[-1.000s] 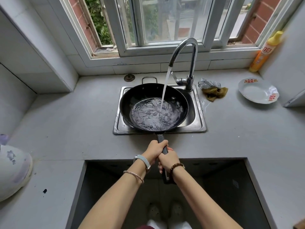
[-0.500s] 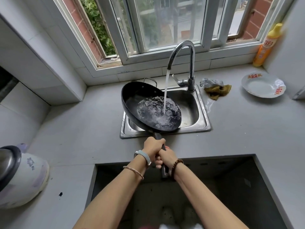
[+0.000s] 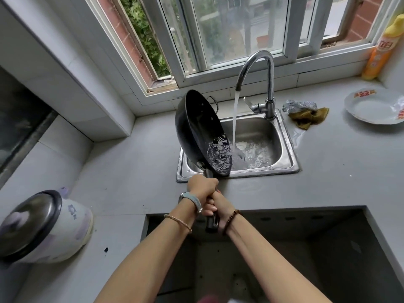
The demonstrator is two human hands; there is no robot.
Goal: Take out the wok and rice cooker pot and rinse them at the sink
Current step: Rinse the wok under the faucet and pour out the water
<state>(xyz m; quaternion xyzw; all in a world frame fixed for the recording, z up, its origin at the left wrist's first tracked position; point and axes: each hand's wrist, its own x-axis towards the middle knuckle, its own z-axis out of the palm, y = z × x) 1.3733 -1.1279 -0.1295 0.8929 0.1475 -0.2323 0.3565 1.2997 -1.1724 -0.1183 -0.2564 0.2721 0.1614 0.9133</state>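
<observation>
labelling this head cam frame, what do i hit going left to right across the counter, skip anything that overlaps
rice cooker → wok, tilted over the sink → faucet, running → crumpled cloth → white plate

A home kitchen: a steel sink with running tap mid-frame under a window, rice cooker lower left, plate and detergent bottle upper right on the grey surface.

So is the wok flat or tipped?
Tipped: the wok has its left rim high, and water spills off its low edge into the sink.
</observation>
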